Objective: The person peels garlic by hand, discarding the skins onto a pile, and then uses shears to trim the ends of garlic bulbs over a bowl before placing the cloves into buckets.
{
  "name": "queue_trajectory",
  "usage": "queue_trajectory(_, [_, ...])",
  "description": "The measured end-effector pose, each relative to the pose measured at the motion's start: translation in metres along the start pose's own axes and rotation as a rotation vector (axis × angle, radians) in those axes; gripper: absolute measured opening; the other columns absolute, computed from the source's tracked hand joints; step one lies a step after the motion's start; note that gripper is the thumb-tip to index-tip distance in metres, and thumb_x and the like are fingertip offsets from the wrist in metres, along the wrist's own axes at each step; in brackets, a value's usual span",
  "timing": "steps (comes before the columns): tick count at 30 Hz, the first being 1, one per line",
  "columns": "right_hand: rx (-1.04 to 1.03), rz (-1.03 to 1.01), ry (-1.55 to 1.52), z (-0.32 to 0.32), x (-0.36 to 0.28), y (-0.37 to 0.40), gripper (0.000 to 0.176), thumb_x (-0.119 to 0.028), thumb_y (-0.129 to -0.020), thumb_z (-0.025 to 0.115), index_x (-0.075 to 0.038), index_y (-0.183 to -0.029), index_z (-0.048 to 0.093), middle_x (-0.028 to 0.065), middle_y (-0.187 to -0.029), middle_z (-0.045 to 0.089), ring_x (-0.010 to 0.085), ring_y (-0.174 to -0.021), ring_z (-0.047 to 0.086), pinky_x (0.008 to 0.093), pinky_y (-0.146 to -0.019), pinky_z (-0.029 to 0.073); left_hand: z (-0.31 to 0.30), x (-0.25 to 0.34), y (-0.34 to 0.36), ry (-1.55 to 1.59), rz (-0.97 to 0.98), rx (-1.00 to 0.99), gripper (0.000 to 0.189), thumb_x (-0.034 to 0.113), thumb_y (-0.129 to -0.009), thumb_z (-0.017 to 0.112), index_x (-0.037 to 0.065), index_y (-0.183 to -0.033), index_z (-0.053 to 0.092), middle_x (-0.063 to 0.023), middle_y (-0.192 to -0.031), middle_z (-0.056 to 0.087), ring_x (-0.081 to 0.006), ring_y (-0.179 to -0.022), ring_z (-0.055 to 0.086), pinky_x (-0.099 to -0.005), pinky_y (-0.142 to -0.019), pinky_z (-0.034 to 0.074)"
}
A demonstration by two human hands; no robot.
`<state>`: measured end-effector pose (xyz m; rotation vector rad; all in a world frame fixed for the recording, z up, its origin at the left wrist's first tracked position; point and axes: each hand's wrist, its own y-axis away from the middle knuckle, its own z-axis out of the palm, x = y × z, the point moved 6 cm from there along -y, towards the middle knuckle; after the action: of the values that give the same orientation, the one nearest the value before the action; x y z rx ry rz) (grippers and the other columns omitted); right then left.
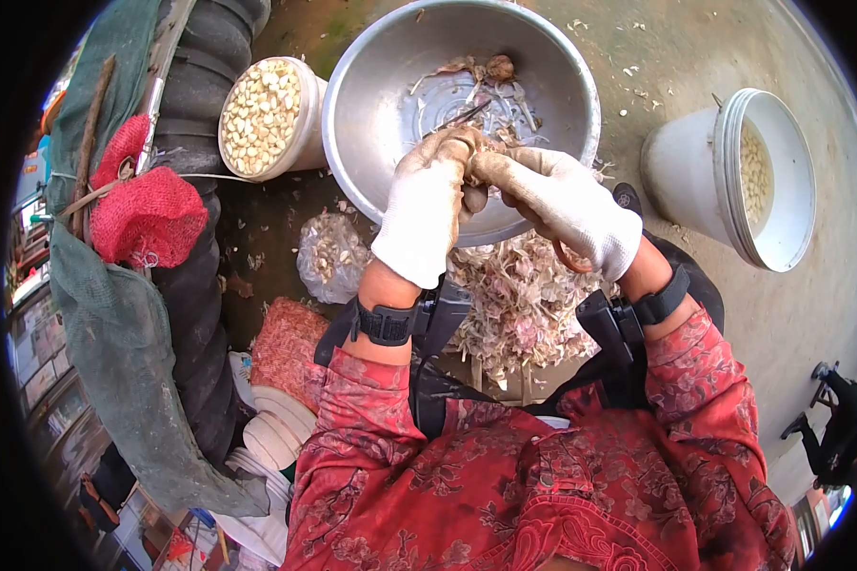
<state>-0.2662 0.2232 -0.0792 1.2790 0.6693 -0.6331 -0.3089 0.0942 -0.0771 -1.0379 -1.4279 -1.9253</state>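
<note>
Seemingly well along: peeled cloves (262,114) fill left bucket (311,119), left hand (417,214) and right hand (581,209) pinch garlic (475,197) (mostly hidden), unpeeled bulb (500,67) in bowl (369,86).

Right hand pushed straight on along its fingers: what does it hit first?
Most likely the left hand, whose fingers sit directly ahead of the right hand, above the metal basin. Depth is unclear, so any remaining gap between the fingertips can't be judged.
</note>
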Motion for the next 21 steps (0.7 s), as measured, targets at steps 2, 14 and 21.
queue_trajectory(2, [0.019, -0.016, 0.038, 0.0, -0.003, 0.002, 0.04, -0.041, -0.092, 0.06, -0.003, -0.102, 0.07, 0.0005, -0.082, 0.067, 0.0079, -0.077, 0.058, 0.0245, -0.069, 0.047, 0.002, 0.001, 0.002, 0.017, -0.022, 0.012, 0.026, 0.024, -0.098, 0.045, 0.006, -0.102, 0.063, 0.0017, -0.075, 0.057, -0.0042, -0.055, 0.046, -0.0158, -0.049, 0.037])
queue_trajectory(14, [0.089, -0.362, 0.549, 0.008, -0.014, 0.006, 0.035, -0.038, -0.087, 0.063, -0.007, -0.102, 0.069, 0.0168, -0.085, 0.069, 0.0297, -0.075, 0.067, 0.0361, -0.069, 0.051, -0.009, -0.009, -0.019, 0.157, 0.039, -0.031, 0.026, 0.02, -0.097, 0.043, 0.002, -0.098, 0.062, -0.0037, -0.082, 0.06, -0.0086, -0.072, 0.055, -0.0212, -0.062, 0.047])
queue_trajectory(21, [0.069, -0.344, 0.455, 0.006, -0.015, 0.009, 0.038, -0.04, -0.089, 0.062, -0.007, -0.105, 0.069, 0.0121, -0.083, 0.07, 0.0213, -0.072, 0.065, 0.0335, -0.068, 0.05, -0.003, 0.002, -0.015, 0.174, 0.029, -0.001, 0.028, 0.017, -0.097, 0.04, 0.001, -0.092, 0.062, 0.0005, -0.075, 0.053, -0.0065, -0.061, 0.045, -0.0191, -0.053, 0.039])
